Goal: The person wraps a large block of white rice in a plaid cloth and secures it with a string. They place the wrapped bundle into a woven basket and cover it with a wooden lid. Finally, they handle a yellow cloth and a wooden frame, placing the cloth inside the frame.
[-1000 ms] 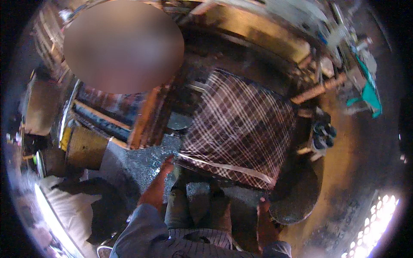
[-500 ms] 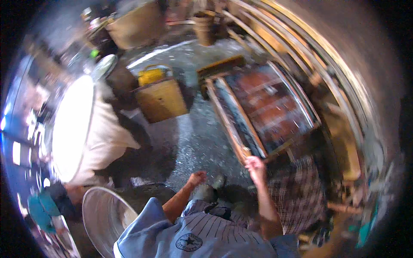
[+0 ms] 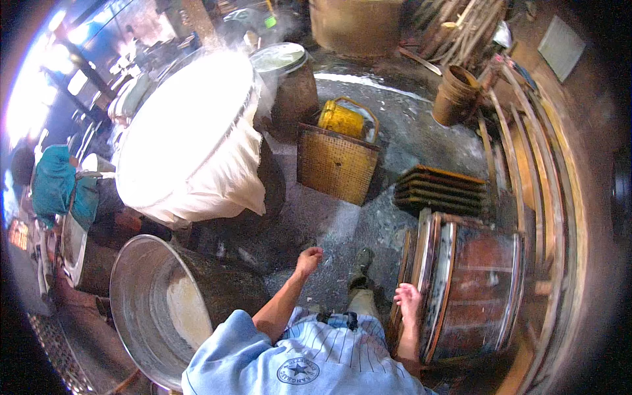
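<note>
My left hand hangs in front of my body over the wet floor, its fingers curled loosely inward, and I see nothing in them. My right hand is next to the near left side of a box-like wooden frame with dark reddish panels. Its fingers are bent but apart, with nothing visible in them. Close to my left forearm stands a large metal tub with pale residue inside.
A big vat draped in white cloth stands left, steaming. Ahead are a yellow bucket, a yellow perforated board and stacked dark trays. A brown bucket and long wooden poles line the right. A person in teal is far left.
My view has swung left and forward, so things sit farther right or lower. My right hand, earlier at the wooden frame's near corner, is now beside its side with fingers apart.
</note>
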Demonstrator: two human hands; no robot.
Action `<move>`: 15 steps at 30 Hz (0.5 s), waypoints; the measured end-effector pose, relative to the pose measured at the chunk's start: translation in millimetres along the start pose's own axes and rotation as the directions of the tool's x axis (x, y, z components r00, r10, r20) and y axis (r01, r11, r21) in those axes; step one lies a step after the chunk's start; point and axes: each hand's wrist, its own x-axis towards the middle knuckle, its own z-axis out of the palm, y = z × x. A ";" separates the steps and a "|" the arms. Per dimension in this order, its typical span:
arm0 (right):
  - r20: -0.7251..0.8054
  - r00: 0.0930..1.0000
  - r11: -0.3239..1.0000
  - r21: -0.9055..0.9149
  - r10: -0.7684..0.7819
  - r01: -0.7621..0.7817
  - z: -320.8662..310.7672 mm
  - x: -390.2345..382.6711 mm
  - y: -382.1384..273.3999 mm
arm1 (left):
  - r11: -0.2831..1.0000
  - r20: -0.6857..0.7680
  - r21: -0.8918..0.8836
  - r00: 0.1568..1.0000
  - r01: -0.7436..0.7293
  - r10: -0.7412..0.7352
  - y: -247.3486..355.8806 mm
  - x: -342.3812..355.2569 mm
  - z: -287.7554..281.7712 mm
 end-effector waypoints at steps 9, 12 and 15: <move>0.052 0.998 0.999 0.002 0.046 -0.046 55.7 199.3 -101.6 | 0.729 0.046 0.643 0.962 -0.235 0.269 126.9 194.0 34.1; 0.003 0.997 0.991 0.110 0.082 -0.082 61.9 227.4 -125.5 | 0.235 0.409 0.856 0.881 -0.461 0.240 190.2 302.0 36.4; -0.072 0.977 0.966 0.183 0.201 -0.185 63.5 219.0 -113.5 | 0.355 0.358 0.844 0.915 -0.403 0.188 206.6 413.9 45.5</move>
